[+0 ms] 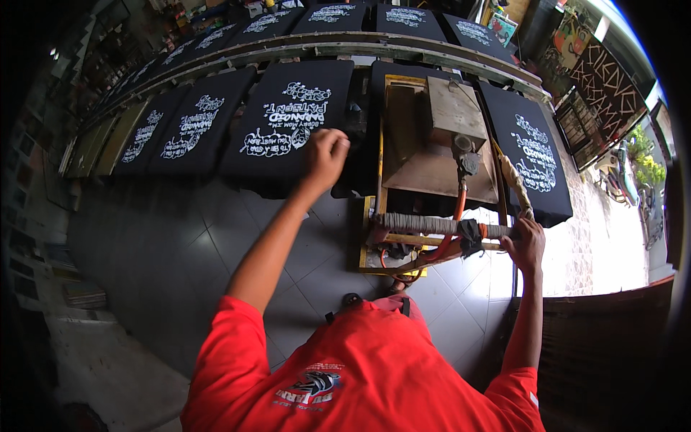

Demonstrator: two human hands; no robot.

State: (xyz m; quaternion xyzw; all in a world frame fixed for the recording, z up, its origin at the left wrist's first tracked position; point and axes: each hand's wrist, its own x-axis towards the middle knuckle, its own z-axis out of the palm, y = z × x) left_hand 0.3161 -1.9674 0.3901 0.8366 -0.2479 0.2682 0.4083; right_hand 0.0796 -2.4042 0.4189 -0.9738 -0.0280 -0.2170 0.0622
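Above the near right corner of a black T-shirt (270, 162) with white lettering, my left hand (327, 155) is curled closed, with nothing seen in it. Whether it touches the cloth I cannot tell. My right hand (525, 243) grips the right end of a cord-wrapped handle bar (417, 224). That bar belongs to a wheeled-looking frame carrying a metal heater hood (439, 169) with a box on top. An orange hose (460, 201) runs down from the hood's valve. The hood covers most of another black shirt. Right of it lies a printed black shirt (529, 147).
More printed black shirts (191, 126) lie along the row to the left, and another row (327, 20) stands behind a long metal rail (317, 49). Grey floor tiles (266, 245) lie below. A dark panel (597, 338) stands at my right, beside a bright doorway.
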